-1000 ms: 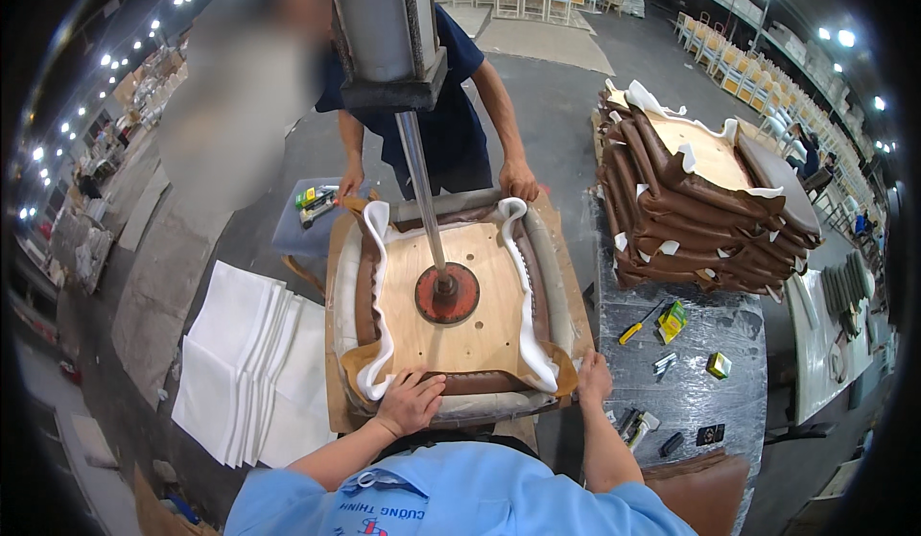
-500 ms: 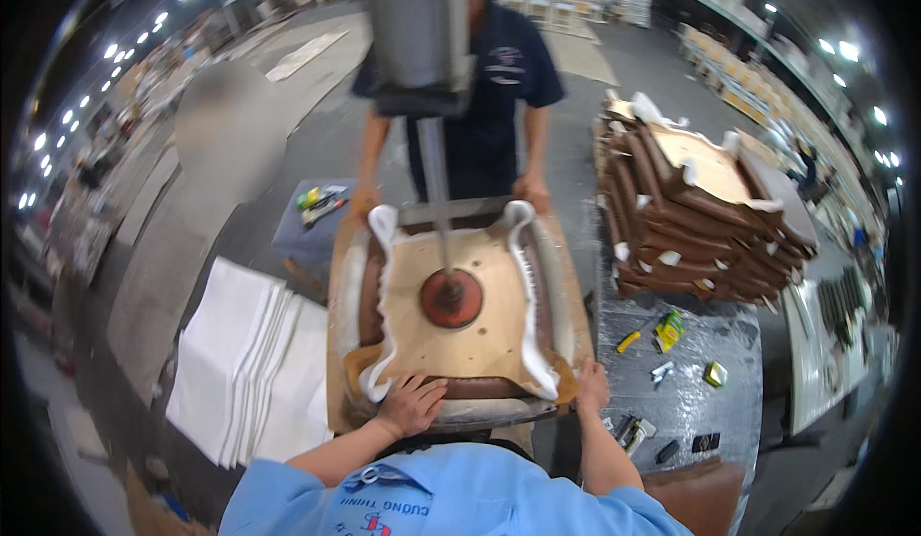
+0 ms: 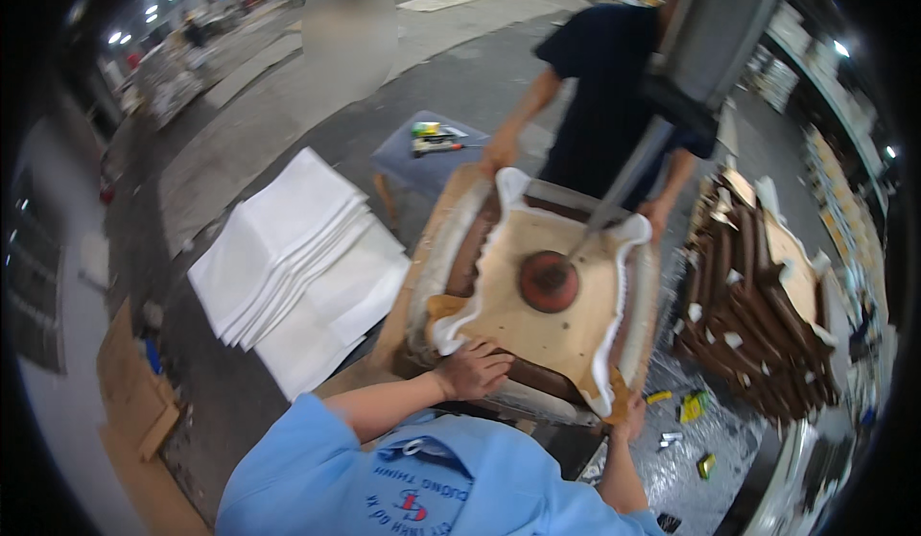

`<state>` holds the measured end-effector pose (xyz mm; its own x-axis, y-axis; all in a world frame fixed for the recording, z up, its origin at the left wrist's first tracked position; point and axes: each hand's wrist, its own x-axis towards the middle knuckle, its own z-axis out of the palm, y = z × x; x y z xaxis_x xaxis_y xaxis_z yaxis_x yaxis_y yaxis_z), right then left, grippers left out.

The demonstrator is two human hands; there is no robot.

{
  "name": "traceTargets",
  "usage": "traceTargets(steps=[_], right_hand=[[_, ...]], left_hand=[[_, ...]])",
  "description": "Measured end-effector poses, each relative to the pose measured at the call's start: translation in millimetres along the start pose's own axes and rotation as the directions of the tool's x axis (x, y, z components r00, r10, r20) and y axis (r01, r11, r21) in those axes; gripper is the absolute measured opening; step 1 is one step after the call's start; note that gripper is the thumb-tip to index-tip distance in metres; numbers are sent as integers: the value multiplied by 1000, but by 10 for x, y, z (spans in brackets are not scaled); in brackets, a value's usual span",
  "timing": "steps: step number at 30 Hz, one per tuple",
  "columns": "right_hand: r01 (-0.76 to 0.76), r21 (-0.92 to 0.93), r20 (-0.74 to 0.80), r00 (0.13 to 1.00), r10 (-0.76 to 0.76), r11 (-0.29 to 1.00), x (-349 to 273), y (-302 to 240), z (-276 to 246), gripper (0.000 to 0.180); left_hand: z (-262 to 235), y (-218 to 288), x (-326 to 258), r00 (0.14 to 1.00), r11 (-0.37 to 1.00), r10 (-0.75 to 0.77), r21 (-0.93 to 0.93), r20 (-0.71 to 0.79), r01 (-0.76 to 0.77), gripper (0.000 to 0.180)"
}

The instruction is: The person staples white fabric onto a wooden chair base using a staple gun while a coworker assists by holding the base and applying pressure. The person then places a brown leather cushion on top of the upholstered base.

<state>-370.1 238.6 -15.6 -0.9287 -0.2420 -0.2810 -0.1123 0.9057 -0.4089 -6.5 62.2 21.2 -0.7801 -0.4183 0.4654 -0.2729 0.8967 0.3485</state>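
A chair seat lies underside up in a padded grey-rimmed mould, its pale plywood base edged by brown cover and white lining. A round red-brown press foot on a metal rod bears on the plywood. My left hand lies on the brown cover at the near edge, fingers stretched out over it. At the near right corner, my right hand is closed round the mould's edge beside a tan flap; its fingertips are partly hidden. Across from me, a co-worker in a dark shirt has both hands on the far corners.
White folded sheets are stacked at left. A blue-grey stool bearing tools stands beyond them. To the right, brown seat covers with wood bases form a tall pile. Small tools and packets lie on the plastic-wrapped table. The press column hangs overhead.
My view has swung left and tilted, so the seat and press appear farther right. Both my hands stay at the same near corners, and the press foot still rests on the plywood.
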Motion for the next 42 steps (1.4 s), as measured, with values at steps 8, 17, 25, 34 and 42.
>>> traceTargets(steps=[8, 17, 25, 34, 42], right_hand=[[30, 521, -126, 991, 42, 853, 277, 386, 129, 62], [-657, 547, 393, 748, 534, 518, -1593, 1714, 694, 57], [-683, 86, 733, 537, 418, 726, -3371, 2237, 1035, 44], [-569, 647, 88, 717, 692, 508, -3063, 2919, 166, 25], [-483, 432, -271, 736, 621, 762, -2075, 3935, -1008, 23]], left_hand=[[-64, 15, 5, 997, 997, 61, -55, 46, -59, 24], [-107, -122, -51, 976, 968, 213, -143, 49, -204, 24], [-25, -209, -51, 938, 868, 333, -357, -94, -344, 10], [-164, 19, -63, 923, 927, 320, -273, 212, -258, 16], [153, 609, -151, 958, 991, -66, -92, 278, 95, 43]])
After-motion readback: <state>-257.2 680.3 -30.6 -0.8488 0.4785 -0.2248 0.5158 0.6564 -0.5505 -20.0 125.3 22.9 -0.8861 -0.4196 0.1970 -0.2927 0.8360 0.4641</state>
